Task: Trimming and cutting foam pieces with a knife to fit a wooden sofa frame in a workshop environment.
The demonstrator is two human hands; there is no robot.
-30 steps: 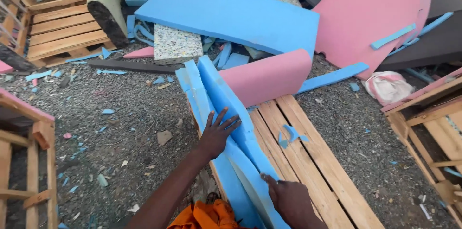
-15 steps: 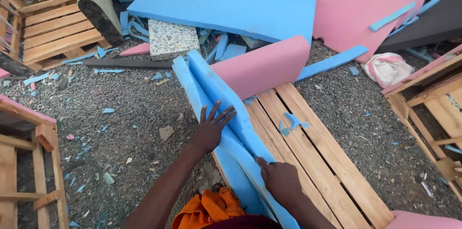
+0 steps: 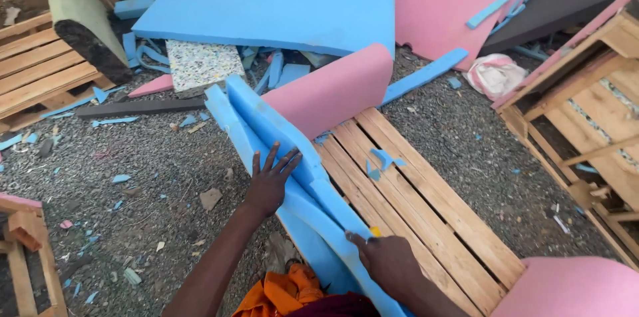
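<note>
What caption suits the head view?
Left hand and right hand press blue foam strips against a wooden pallet.

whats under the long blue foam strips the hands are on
The blue foam strips lie along the left edge of a slatted wooden pallet, beside gravel ground. What lies directly beneath them is covered by the foam.

Bright blue foam strips (image 3: 279, 150) beside a plain pale wooden pallet (image 3: 426, 204). Pink foam pieces (image 3: 333, 90), a large blue foam slab (image 3: 279, 14), a multicoloured speckled foam block (image 3: 203, 64), possibly orange cloth (image 3: 283, 294), grey gravel ground (image 3: 133, 177).
</note>
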